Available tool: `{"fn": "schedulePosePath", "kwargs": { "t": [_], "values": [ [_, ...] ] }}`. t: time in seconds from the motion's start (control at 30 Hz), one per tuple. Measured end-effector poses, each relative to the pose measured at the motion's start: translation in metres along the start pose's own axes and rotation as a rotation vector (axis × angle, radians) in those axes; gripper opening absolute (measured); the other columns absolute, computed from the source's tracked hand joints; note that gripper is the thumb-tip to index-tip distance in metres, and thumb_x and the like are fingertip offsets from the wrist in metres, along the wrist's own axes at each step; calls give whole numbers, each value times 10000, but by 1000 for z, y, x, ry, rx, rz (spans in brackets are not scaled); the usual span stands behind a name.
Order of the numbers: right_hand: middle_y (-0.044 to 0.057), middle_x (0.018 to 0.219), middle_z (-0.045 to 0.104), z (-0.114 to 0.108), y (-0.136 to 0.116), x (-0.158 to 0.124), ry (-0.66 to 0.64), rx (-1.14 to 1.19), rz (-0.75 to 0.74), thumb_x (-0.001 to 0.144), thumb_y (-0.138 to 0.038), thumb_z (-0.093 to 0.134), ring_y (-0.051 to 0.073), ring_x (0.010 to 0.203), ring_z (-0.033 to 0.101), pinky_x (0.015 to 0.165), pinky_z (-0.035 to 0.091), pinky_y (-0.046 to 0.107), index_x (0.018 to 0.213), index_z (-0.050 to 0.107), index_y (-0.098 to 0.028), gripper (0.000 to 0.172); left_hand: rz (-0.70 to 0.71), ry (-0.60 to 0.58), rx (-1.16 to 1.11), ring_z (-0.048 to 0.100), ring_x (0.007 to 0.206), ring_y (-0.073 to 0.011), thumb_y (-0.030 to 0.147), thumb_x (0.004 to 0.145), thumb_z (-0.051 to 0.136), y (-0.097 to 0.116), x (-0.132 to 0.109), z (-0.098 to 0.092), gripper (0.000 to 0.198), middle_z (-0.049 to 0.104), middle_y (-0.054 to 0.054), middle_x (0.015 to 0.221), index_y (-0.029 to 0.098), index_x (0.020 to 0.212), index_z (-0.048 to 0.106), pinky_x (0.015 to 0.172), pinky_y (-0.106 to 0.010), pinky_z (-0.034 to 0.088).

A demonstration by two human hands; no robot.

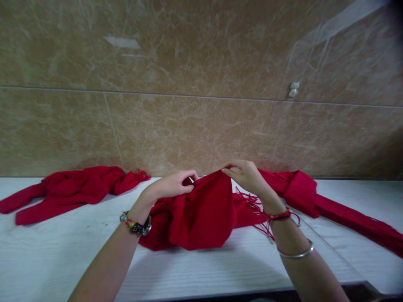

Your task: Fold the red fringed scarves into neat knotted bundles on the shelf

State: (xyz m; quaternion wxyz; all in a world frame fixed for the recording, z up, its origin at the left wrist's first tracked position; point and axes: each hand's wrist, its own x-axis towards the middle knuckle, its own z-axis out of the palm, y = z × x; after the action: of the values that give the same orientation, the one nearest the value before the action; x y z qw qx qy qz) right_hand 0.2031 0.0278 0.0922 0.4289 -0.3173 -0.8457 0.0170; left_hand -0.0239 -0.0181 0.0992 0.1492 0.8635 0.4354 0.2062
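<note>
Between my hands a red fringed scarf is lifted by its upper edge, its lower folds hanging to the white tabletop. My left hand pinches that edge on the left, thumb and fingers closed on the cloth. At the upper right corner my right hand grips the same edge between thumb and fingertips. Part of the scarf and its fringe lies to the right, below my right wrist. Some of the bunched cloth on the left is hidden behind my left wrist.
A second red scarf lies crumpled at the left against the tiled wall. Another red piece, folded with a long fringed end, stretches to the right. The white tabletop has a seam at right and a front edge below. A white socket-like fixture sits on the wall.
</note>
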Motion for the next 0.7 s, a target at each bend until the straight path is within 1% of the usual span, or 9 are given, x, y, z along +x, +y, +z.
{"fn": "schedulePosePath", "kwargs": {
  "t": [0.1, 0.17, 0.2, 0.27, 0.37, 0.43, 0.5, 0.6, 0.7],
  "values": [
    [39, 724, 653, 4, -2, 2, 204, -69, 0, 775, -223, 498, 167, 706, 594, 676, 437, 263, 725, 619, -191, 135, -82, 111, 202, 532, 658, -125, 158, 706, 448, 2, 0, -3, 130, 603, 12, 735, 183, 789, 545, 621, -222, 388],
    [45, 727, 650, 8, -4, 4, 233, -90, -1, 777, -209, 492, 169, 716, 591, 681, 437, 267, 725, 614, -189, 134, -115, 162, 318, 539, 654, -136, 156, 704, 459, 3, 0, -5, 129, 612, 1, 725, 186, 779, 559, 617, -231, 388],
    [45, 728, 651, 10, -4, 5, 191, -86, 2, 774, -197, 493, 167, 713, 593, 677, 438, 264, 726, 615, -187, 132, -119, 182, 356, 547, 662, -142, 158, 711, 459, 3, 0, -6, 136, 620, -8, 736, 185, 785, 570, 627, -234, 394],
    [40, 733, 660, 14, -3, 5, 23, -42, 8, 766, -172, 500, 157, 700, 600, 669, 445, 256, 740, 624, -179, 128, -124, 233, 413, 564, 707, -158, 161, 735, 445, 3, 0, -6, 164, 637, -35, 781, 176, 799, 595, 673, -248, 407],
    [59, 851, 672, 22, -3, 3, -174, 103, 11, 759, -192, 536, 155, 772, 614, 721, 459, 263, 898, 627, -158, 169, -150, 318, 472, 576, 758, -179, 138, 738, 422, 3, 0, -7, 209, 646, -59, 823, 164, 784, 625, 737, -274, 413],
    [91, 975, 653, 28, -7, 1, -185, 208, 20, 749, -240, 571, 165, 872, 606, 780, 457, 281, 1050, 577, -141, 317, -148, 351, 459, 577, 765, -178, 129, 724, 428, 5, 0, -7, 212, 647, -50, 821, 167, 780, 628, 740, -272, 415],
    [107, 1040, 635, 35, -16, 1, -188, 285, 28, 741, -277, 589, 169, 922, 595, 807, 454, 288, 1115, 544, -136, 402, -131, 357, 417, 576, 759, -170, 130, 718, 432, 8, 0, -7, 208, 648, -38, 815, 171, 787, 624, 723, -259, 414],
    [73, 999, 658, 44, -32, 1, -208, 311, 23, 743, -276, 592, 161, 874, 612, 786, 461, 274, 1063, 589, -168, 338, -127, 336, 384, 571, 722, -161, 135, 713, 435, 11, 3, -6, 199, 648, -34, 783, 167, 775, 621, 690, -249, 408],
    [35, 880, 690, 48, -35, 4, -118, 218, 90, 752, -177, 556, 153, 783, 624, 726, 462, 259, 918, 654, -199, 194, -142, 314, 381, 559, 686, -155, 162, 714, 443, 8, 3, -8, 183, 642, -31, 756, 170, 751, 622, 658, -243, 396]
  ]
}}
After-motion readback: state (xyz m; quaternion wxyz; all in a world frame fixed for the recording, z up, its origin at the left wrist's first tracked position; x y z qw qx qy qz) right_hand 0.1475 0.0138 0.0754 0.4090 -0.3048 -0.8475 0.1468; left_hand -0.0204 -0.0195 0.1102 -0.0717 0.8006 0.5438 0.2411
